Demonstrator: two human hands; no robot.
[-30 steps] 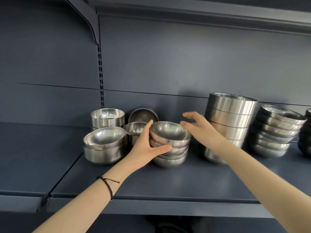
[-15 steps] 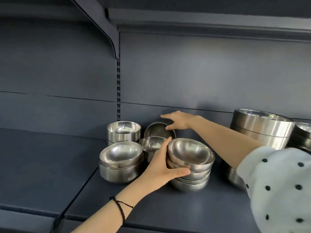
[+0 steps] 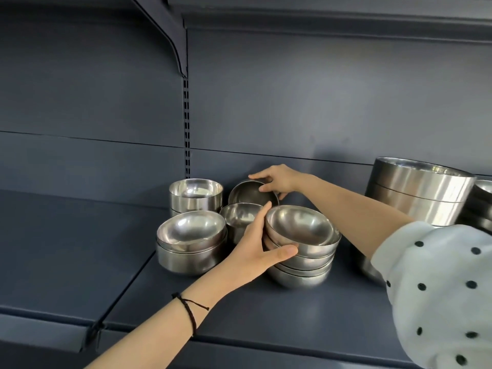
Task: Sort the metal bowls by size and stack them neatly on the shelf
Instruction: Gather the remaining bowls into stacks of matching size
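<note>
Where the right hand reaches across to the rear of the shelf, its fingers curl over the upper right rim of the tilted bowl, thumb side toward the back panel; the grip appears to be a pinch on the rim, though the underside of the hand is hidden. This bowl stands on edge at the back, propped in or just behind the small bowl. It lies directly below and to the left of the fingertips. Being round, it has no long axis; its mouth faces forward and slightly upward, toward the camera, and its base faces the back panel. The right hand is the nearer one and already touches it.

The left hand clasps the stack of round bowls at centre front, thumb across the near wall of the top bowl, fingers round its far left side. That stack sits upright, mouths up, just in front of the tilted bowl. Judged from this layout, the coming move is a lift up and forward, clear of the small bowl's rim.
</note>
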